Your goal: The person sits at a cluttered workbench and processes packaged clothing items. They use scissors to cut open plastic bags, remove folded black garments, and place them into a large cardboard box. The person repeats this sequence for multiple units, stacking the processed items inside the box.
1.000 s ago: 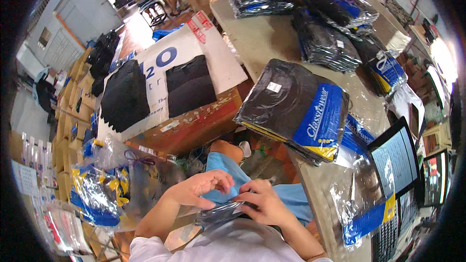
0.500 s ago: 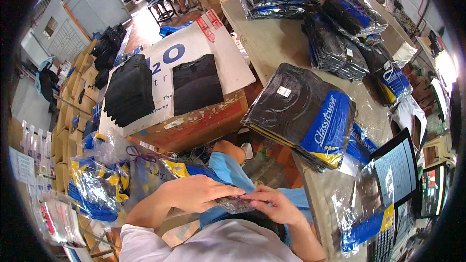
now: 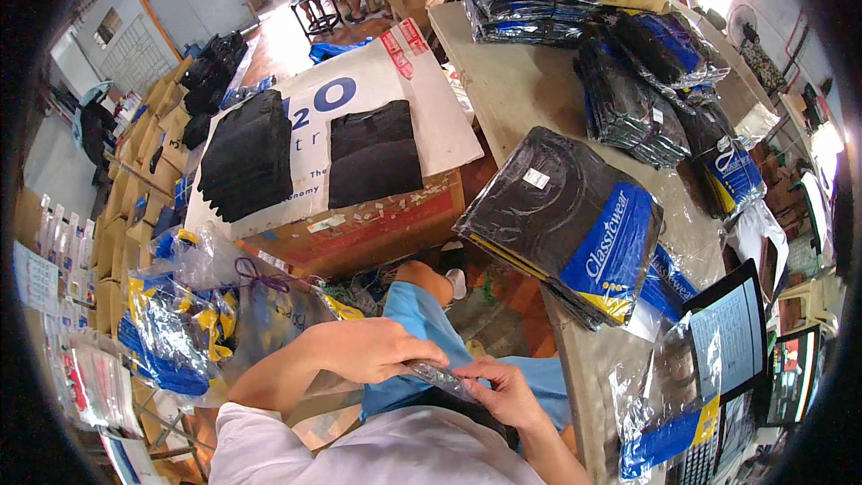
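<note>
In front of my white shirt, my left hand [image 3: 370, 348] and my right hand [image 3: 499, 388] pinch a narrow strip of crinkled clear plastic bag [image 3: 438, 375]. It lies over my lap, and dark material shows through it. Most of it is hidden by my hands. To the right, a pile of black garments in printed clear bags [image 3: 557, 207] rests on the table. Ahead, a folded black garment [image 3: 374, 157] lies beside a taller stack of black garments [image 3: 247, 157] on a printed white board.
The board [image 3: 431, 117] sits on a cardboard box [image 3: 377, 238]. Left of me hangs a large clear sack with blue-and-yellow bags [image 3: 171, 332]. A laptop [image 3: 727, 332] and a loose clear bag [image 3: 664, 431] are at right. More bagged garments [image 3: 628, 108] are piled farther back.
My hands have shifted slightly and the plastic between them is now turned edge-on, a narrow strip. Blue-and-yellow print near my left hand is less visible. The view has moved a little.
</note>
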The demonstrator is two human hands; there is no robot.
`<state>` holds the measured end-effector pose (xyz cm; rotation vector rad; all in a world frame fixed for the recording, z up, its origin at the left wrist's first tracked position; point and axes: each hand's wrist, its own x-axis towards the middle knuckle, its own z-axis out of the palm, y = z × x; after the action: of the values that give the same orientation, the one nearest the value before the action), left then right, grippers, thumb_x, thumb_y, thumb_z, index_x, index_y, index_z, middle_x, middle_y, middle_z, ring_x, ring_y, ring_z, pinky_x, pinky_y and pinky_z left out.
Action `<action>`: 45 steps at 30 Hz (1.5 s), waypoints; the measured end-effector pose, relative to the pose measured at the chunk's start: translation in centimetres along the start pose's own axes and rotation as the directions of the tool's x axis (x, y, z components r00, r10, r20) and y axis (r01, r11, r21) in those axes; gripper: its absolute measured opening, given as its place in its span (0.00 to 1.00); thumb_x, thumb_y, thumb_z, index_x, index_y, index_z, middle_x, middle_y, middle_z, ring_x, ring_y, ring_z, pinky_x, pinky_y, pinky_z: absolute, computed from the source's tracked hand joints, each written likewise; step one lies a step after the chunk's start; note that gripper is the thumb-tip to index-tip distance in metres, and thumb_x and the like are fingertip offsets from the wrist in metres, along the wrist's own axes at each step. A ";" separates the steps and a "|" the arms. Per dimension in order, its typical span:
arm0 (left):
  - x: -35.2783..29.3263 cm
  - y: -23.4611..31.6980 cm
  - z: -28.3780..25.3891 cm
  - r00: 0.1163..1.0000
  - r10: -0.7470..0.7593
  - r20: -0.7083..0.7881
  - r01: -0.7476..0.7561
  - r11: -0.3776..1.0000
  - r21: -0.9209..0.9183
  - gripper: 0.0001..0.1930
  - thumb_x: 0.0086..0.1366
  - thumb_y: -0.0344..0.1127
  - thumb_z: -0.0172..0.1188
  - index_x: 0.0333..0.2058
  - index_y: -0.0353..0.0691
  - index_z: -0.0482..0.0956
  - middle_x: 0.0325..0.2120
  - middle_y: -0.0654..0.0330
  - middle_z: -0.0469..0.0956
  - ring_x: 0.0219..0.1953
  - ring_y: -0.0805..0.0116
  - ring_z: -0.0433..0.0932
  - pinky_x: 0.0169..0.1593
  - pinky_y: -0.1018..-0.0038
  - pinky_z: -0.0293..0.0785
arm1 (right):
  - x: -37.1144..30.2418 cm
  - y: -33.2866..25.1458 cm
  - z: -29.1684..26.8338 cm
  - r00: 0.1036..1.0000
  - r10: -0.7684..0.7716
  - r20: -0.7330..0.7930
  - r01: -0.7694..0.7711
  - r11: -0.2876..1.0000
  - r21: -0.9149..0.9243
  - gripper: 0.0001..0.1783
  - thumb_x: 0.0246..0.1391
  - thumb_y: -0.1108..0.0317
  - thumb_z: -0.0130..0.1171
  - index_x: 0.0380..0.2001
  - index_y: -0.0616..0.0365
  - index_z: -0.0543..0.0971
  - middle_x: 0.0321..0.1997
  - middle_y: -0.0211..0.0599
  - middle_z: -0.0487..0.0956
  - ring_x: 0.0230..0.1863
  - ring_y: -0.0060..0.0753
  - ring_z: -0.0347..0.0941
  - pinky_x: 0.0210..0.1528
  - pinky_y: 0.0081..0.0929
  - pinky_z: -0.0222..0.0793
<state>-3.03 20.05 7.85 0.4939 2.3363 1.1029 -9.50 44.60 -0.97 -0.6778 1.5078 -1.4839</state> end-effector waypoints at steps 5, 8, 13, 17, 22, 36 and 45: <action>-0.1 -1.1 0.7 0.991 0.093 -0.097 -0.095 0.995 -0.014 0.26 0.54 0.23 0.54 0.53 0.47 0.72 0.42 0.52 0.78 0.41 0.49 0.76 0.44 0.61 0.73 | 0.0 -1.6 1.1 0.978 -0.171 -0.119 0.166 0.985 -0.051 0.13 0.51 0.80 0.56 0.42 0.62 0.79 0.38 0.38 0.77 0.42 0.29 0.71 0.45 0.23 0.65; -0.4 -0.8 0.7 0.994 0.041 -0.098 -0.044 0.998 -0.032 0.30 0.51 0.19 0.52 0.55 0.50 0.71 0.46 0.55 0.76 0.44 0.51 0.75 0.47 0.63 0.73 | -0.8 -1.8 0.7 0.976 -0.185 -0.118 0.164 0.972 -0.168 0.12 0.53 0.76 0.56 0.42 0.59 0.80 0.36 0.41 0.78 0.40 0.35 0.74 0.45 0.27 0.68; -0.4 -1.1 1.3 0.988 0.092 -0.120 -0.100 0.993 -0.061 0.35 0.47 0.15 0.51 0.55 0.53 0.71 0.51 0.59 0.74 0.50 0.54 0.73 0.49 0.65 0.72 | 0.4 -1.2 0.6 0.974 -0.200 -0.109 0.191 0.978 -0.089 0.11 0.54 0.76 0.56 0.41 0.60 0.80 0.37 0.40 0.77 0.40 0.36 0.74 0.44 0.27 0.69; -0.3 -1.5 2.0 0.972 0.155 -0.175 -0.156 0.988 0.007 0.36 0.45 0.15 0.53 0.55 0.54 0.71 0.50 0.59 0.74 0.50 0.55 0.74 0.50 0.66 0.72 | 0.3 -1.5 0.9 0.965 -0.244 -0.094 0.222 0.955 -0.196 0.11 0.53 0.76 0.57 0.41 0.61 0.79 0.37 0.38 0.77 0.39 0.34 0.73 0.42 0.26 0.69; -0.3 -1.2 1.9 0.982 0.130 -0.137 -0.129 0.992 0.015 0.32 0.48 0.18 0.55 0.54 0.51 0.72 0.49 0.59 0.75 0.50 0.58 0.75 0.50 0.66 0.73 | 0.4 -0.6 0.6 0.999 -0.012 -0.043 0.012 1.000 -0.020 0.09 0.51 0.79 0.58 0.38 0.62 0.77 0.37 0.36 0.76 0.38 0.28 0.72 0.39 0.23 0.68; -2.7 -1.3 -1.2 0.882 -0.038 -0.470 0.171 0.954 0.244 0.28 0.50 0.62 0.63 0.16 0.39 0.71 0.12 0.54 0.70 0.18 0.52 0.74 0.21 0.65 0.66 | -1.0 -4.7 -1.8 0.776 -0.580 -0.246 0.391 0.750 -0.534 0.05 0.51 0.79 0.57 0.29 0.60 0.72 0.32 0.42 0.69 0.21 0.29 0.75 0.20 0.20 0.73; -6.6 -1.6 -1.8 0.523 0.324 -0.788 -0.529 0.849 -0.003 0.16 0.53 0.43 0.66 0.17 0.39 0.73 0.09 0.59 0.65 0.12 0.60 0.67 0.16 0.68 0.56 | 1.0 -3.3 -3.3 0.764 -0.488 -0.422 0.142 0.765 -0.628 0.17 0.47 0.63 0.65 0.38 0.60 0.74 0.43 0.47 0.74 0.44 0.43 0.73 0.48 0.34 0.68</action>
<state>1.07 14.50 9.47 0.6153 2.7781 2.1864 -13.44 44.86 1.66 -0.9404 2.4679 -1.5846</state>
